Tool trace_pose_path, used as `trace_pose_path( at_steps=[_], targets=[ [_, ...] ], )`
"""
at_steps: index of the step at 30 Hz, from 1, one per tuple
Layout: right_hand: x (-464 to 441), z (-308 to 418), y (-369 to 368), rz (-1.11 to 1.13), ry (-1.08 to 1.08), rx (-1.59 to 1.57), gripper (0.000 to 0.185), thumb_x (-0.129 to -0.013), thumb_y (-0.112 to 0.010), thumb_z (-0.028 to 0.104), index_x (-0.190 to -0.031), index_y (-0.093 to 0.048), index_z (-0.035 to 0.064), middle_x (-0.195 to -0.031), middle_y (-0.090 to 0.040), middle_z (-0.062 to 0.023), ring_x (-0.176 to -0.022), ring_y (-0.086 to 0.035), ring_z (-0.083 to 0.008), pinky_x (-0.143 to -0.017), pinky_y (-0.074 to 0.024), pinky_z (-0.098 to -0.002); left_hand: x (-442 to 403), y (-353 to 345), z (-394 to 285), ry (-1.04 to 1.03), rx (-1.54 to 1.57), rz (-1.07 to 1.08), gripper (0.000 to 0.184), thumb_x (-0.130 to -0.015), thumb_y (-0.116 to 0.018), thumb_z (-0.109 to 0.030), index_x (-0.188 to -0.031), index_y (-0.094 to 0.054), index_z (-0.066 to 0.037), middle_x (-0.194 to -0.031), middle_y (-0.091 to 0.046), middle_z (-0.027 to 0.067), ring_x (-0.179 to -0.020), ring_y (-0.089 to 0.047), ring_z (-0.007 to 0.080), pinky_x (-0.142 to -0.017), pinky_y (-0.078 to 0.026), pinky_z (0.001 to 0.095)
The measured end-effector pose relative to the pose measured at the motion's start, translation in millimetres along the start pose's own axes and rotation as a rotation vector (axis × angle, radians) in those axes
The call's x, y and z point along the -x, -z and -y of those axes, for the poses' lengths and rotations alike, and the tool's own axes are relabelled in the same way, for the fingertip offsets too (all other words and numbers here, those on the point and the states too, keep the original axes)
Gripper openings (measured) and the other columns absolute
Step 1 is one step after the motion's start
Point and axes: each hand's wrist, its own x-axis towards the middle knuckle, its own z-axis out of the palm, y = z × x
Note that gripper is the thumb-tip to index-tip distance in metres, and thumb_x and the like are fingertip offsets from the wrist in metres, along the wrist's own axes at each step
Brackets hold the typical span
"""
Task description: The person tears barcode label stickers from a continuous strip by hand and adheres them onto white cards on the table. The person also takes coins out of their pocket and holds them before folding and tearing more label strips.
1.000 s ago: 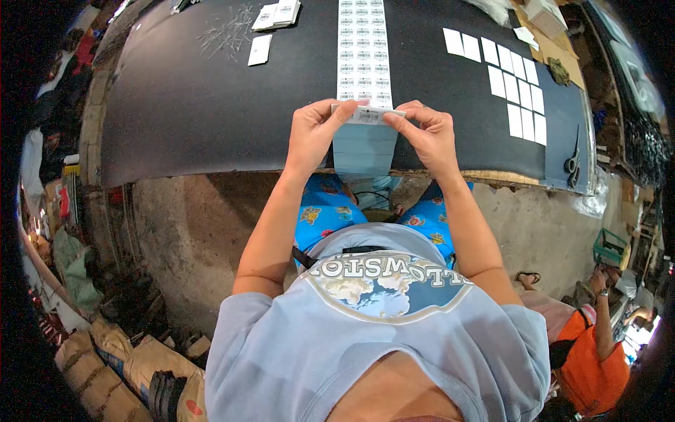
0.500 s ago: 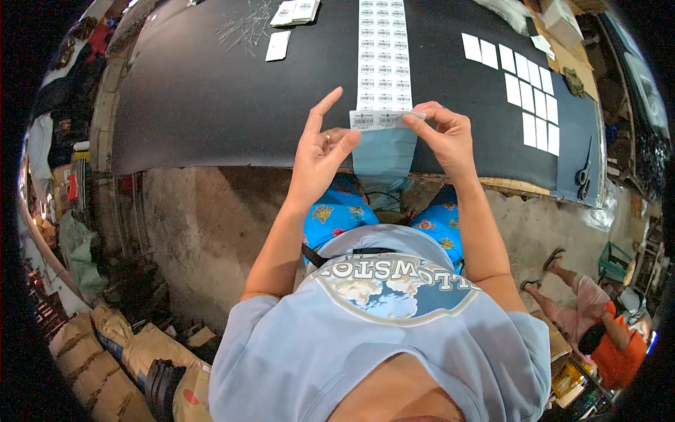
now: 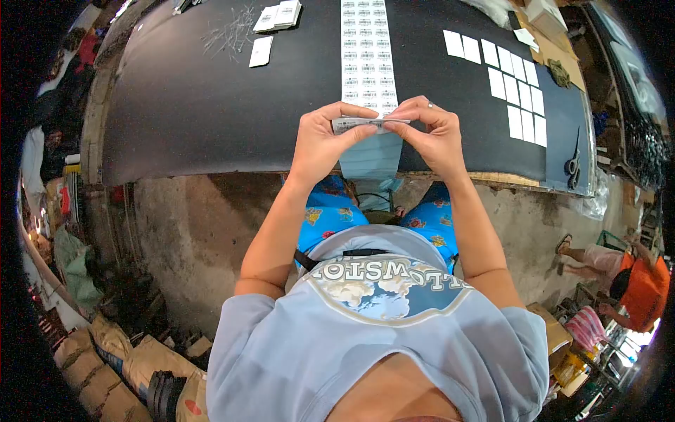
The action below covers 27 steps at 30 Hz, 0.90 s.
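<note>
A long strip of white barcode labels [image 3: 366, 56] runs down the dark table [image 3: 211, 119] toward me, and its bluish backing [image 3: 370, 158] hangs over the front edge. At the near end of the printed part, my left hand [image 3: 325, 137] pinches the left side of a narrow label piece [image 3: 348, 125]. Close beside it, my right hand [image 3: 430, 137] pinches the right side of the same piece between thumb and fingers. The fingertips of both hands nearly meet and cover part of the piece.
Small white cards [image 3: 520, 91] lie in rows at the right, near black scissors [image 3: 574, 165]. Card stacks [image 3: 278, 15] and thin loose fasteners [image 3: 230, 32] are at the back left. Another person in orange [image 3: 643, 292] is at the lower right.
My left hand, open half a second ago, has closed on the label piece. The piece now looks narrower and more tilted. The person in orange has changed position.
</note>
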Motion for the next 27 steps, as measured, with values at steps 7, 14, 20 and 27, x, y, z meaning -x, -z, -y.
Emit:
trace_pose_path(
  at_steps=[7,14,20,27],
  targets=[
    [-3,2,-1,-0.054,0.041,0.010,0.009,-0.073,-0.075,0.005,-0.081,-0.073,0.0036,-0.079,-0.068,-0.0071,-0.080,-0.059,-0.0136,-0.072,-0.0461,-0.0267,-12,3,-15,0.009,-0.050,0.014,0.020,-0.077,-0.073,-0.004,-0.095,-0.067,-0.001,-0.088,-0.068,0.0059,-0.079,-0.062,0.0089,-0.069,-0.050,0.0221],
    [-6,17,-3,-0.060,-0.022,-0.008,0.008,-0.074,-0.074,0.005,-0.082,-0.073,0.0026,-0.080,-0.068,-0.0085,-0.077,-0.060,-0.0130,-0.069,-0.0466,-0.0250,-15,8,-21,0.054,0.061,0.041,0.019,-0.077,-0.074,-0.006,-0.094,-0.066,-0.002,-0.086,-0.067,0.0049,-0.078,-0.061,0.0079,-0.069,-0.049,0.0209],
    [-8,17,-2,-0.072,-0.023,-0.017,0.007,-0.075,-0.073,0.006,-0.081,-0.073,0.0024,-0.080,-0.068,-0.0080,-0.077,-0.060,-0.0120,-0.069,-0.0467,-0.0248,-16,9,-19,0.068,0.069,0.041,0.016,-0.078,-0.073,-0.007,-0.091,-0.066,-0.002,-0.085,-0.067,0.0040,-0.076,-0.060,0.0075,-0.067,-0.048,0.0208],
    [-11,15,-1,-0.057,-0.012,-0.062,0.007,-0.076,-0.073,0.007,-0.081,-0.073,0.0021,-0.080,-0.068,-0.0078,-0.075,-0.059,-0.0103,-0.067,-0.0457,-0.0223,-18,8,-15,0.056,0.137,0.021,0.016,-0.079,-0.073,-0.010,-0.092,-0.066,-0.002,-0.084,-0.067,0.0034,-0.075,-0.060,0.0070,-0.068,-0.047,0.0203]
  ],
)
